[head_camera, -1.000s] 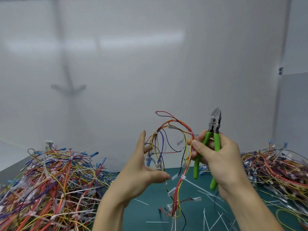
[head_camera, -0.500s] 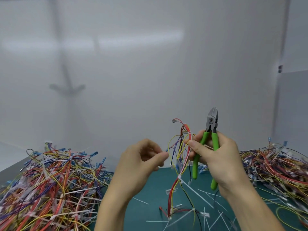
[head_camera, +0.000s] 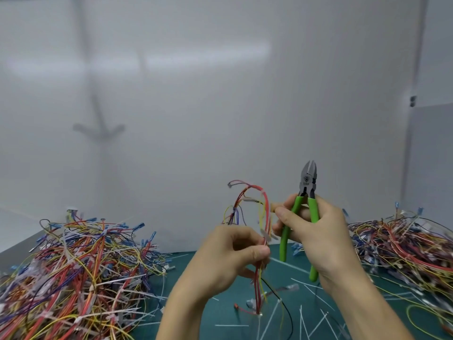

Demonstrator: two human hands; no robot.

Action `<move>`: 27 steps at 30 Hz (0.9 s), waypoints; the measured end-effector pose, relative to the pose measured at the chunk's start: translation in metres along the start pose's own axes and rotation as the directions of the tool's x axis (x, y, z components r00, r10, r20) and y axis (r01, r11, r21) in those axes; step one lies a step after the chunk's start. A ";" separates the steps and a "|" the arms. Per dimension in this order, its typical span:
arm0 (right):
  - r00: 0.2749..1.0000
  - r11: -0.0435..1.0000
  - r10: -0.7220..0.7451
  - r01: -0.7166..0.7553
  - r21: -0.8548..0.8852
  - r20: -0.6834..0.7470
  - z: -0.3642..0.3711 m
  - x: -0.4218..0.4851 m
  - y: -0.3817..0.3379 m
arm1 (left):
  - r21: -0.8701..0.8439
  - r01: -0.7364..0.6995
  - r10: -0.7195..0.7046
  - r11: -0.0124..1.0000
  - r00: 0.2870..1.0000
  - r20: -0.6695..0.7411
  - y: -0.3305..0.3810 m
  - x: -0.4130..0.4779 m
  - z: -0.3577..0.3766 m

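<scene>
Head view: my left hand [head_camera: 228, 258] pinches a light, floppy bundle of coloured wires [head_camera: 266, 209] just left of the green-handled steel cutters [head_camera: 308, 179] my right hand [head_camera: 318, 239] grips; best held by its seemingly tied stem.

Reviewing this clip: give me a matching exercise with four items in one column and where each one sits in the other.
Things:
1. green-handled metal side cutters
2. small bundle of coloured wires
3. large heap of tangled coloured wires
4. loose white plastic cable ties

Places:
A. scattered on the teal mat
B. piled at the left of the view
C. gripped in the right hand, tip pointing up
D. pinched by the left hand

Pairs: 1-C, 2-D, 3-B, 4-A.
</scene>
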State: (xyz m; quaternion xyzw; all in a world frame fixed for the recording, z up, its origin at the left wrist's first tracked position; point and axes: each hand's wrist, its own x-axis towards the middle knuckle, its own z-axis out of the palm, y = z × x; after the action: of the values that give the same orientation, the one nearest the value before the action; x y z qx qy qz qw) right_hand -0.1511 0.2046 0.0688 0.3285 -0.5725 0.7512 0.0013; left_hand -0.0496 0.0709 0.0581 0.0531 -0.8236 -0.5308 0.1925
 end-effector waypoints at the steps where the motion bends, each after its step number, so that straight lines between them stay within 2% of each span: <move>1: 1.000 1.000 0.010 -0.010 0.000 0.009 -0.001 0.000 0.000 | -0.044 -0.011 0.009 0.999 0.999 -0.045 0.000 0.000 0.000; 7: 0.995 0.991 0.098 -0.095 -0.098 0.029 -0.003 0.004 0.004 | -0.271 -0.049 -0.039 0.961 0.949 -0.312 -0.005 0.004 -0.005; 10: 0.985 0.975 0.160 -0.148 -0.163 0.062 0.000 0.004 0.009 | -0.350 -0.059 -0.084 0.935 0.921 -0.379 -0.008 0.006 -0.008; 13: 0.959 0.933 0.234 -0.175 -0.315 0.159 0.002 0.002 0.011 | -0.397 -0.063 -0.119 0.916 0.901 -0.417 -0.009 0.007 -0.009; 16: 0.926 0.850 0.288 -0.129 -0.511 0.244 0.003 -0.001 0.011 | -0.414 -0.072 -0.132 0.907 0.886 -0.444 -0.009 0.007 -0.009; 19: 0.881 0.771 0.351 -0.080 -0.632 0.316 0.003 -0.004 0.014 | -0.440 -0.093 -0.139 0.893 0.872 -0.468 -0.008 0.007 -0.009; 23: 0.854 0.694 0.352 0.036 -0.719 0.383 0.004 -0.005 0.015 | -0.448 -0.093 -0.148 0.889 0.869 -0.473 -0.008 0.006 -0.010; 27: 0.865 0.688 0.313 0.077 -0.721 0.392 0.005 -0.005 0.014 | -0.437 -0.083 -0.142 0.895 0.877 -0.458 -0.011 0.007 -0.011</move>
State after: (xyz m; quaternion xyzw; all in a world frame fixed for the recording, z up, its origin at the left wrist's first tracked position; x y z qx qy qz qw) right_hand -0.1499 0.1974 0.0553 0.4401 -0.8205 0.3589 -0.0647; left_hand -0.0528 0.0553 0.0543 0.1502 -0.6061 -0.6775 0.3886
